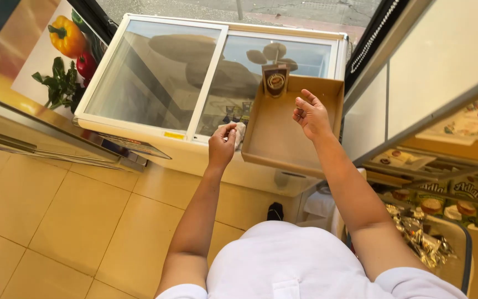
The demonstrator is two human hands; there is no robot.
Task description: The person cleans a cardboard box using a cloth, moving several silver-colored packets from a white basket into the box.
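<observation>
White fabric of the person's shirt [294,260] fills the bottom centre of the frame, and both bare arms reach up from it toward the middle. Left hand [222,145] is curled closed around a crumpled white cloth [239,133], pressed at the near edge of the chest freezer's [139,130] sliding glass lid [156,72]. Right hand [311,115] hangs open, fingers loosely spread, holding nothing — it hovers over a shallow cardboard tray [283,133] that sits on the right part of the freezer top, jutting over its front edge.

As for progress, the tray is nearly bare: one small brown packet [276,81] stands upright against its far wall, and the rest of its floor shows. The glass looks closed, with dark shapes dim beneath it; whether wiping is finished I cannot tell.

Room is tight on the right, where a shelf unit [443,166] with stacked packages stands close beside the arm — the tiled floor [56,221] at lower left is wide. A vegetable poster [65,50] leans at upper left.
</observation>
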